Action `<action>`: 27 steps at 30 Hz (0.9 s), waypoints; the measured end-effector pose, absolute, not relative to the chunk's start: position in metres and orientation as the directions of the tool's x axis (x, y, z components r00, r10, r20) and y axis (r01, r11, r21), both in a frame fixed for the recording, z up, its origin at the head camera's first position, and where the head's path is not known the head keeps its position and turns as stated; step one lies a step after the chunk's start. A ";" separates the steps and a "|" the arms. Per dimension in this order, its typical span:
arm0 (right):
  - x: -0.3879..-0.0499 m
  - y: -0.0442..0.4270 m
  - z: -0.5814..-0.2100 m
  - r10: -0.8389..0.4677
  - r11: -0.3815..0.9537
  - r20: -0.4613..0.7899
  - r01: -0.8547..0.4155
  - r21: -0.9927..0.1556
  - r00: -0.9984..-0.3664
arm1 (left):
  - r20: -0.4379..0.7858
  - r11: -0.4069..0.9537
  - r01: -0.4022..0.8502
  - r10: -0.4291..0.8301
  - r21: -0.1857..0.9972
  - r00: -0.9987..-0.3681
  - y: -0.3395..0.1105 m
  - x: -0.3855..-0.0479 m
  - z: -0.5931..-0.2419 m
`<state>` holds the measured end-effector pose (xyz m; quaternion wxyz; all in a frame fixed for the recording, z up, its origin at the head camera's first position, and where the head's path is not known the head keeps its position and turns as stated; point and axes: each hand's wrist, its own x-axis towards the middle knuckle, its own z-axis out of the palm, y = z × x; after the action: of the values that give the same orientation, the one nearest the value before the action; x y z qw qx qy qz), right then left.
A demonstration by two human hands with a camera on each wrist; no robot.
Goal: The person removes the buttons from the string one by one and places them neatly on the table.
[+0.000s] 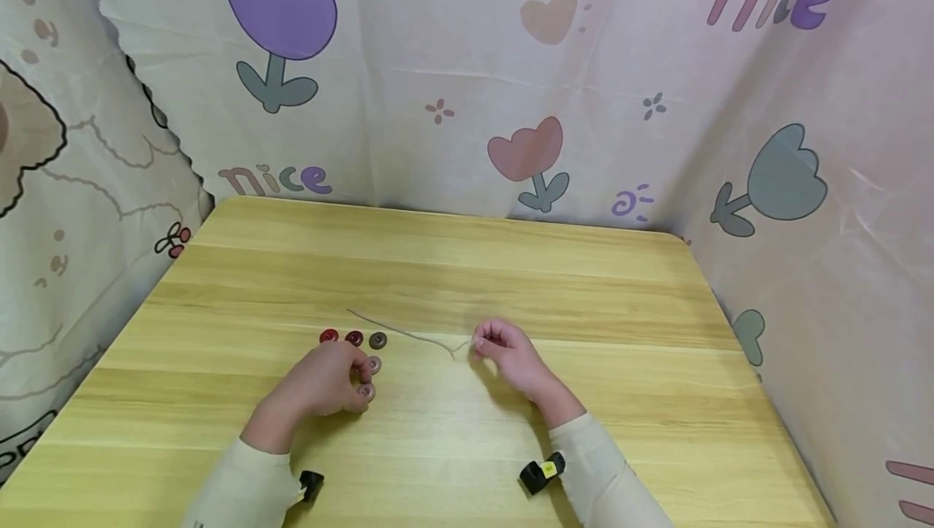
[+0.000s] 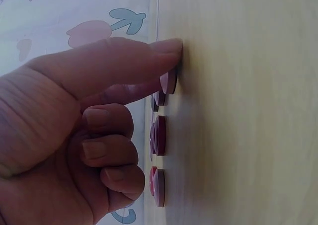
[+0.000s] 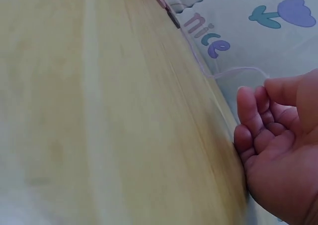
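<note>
My left hand is low over the table, thumb and index finger pinching a pinkish-brown button that rests on the wood. A similar button lies just beyond it. Behind the hand are a red button, a dark red button and a grey-brown button. From the left wrist, a pale pink button shows below the curled fingers; the hand hides it in the head view. On the right, my right hand pinches one end of a thin string, whose rest trails leftward across the table.
The light wooden table reaches back to a printed cloth hung behind it and at both sides. A small black camera is worn at the right wrist, another black one at the left.
</note>
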<state>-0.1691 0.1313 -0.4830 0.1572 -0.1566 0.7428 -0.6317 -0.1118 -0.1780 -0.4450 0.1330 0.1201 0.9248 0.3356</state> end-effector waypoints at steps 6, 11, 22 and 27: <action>-0.166 0.138 -0.477 -0.392 0.320 -0.025 -0.111 -0.941 -0.920 | -0.160 0.746 0.138 0.313 0.652 -0.936 -0.178 -0.115 -0.443; -0.160 0.152 -0.470 -0.347 0.523 -0.040 -0.158 -0.837 -0.937 | -0.182 0.737 0.093 0.285 0.669 -0.941 -0.180 -0.118 -0.429; -0.141 0.192 -0.447 -0.285 0.806 -0.150 -0.152 -0.572 -0.947 | -0.067 0.763 0.119 0.208 0.635 -0.976 -0.176 -0.130 -0.401; -0.142 0.206 -0.423 -0.285 0.889 -0.251 -0.157 -0.430 -0.925 | 0.012 0.812 0.145 0.167 0.565 -0.986 -0.176 -0.140 -0.387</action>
<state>-0.1422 0.2063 -0.4231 0.1556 -0.1150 0.9594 -0.2052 -0.1404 -0.1758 -0.3874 0.0188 0.0819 0.9517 0.2952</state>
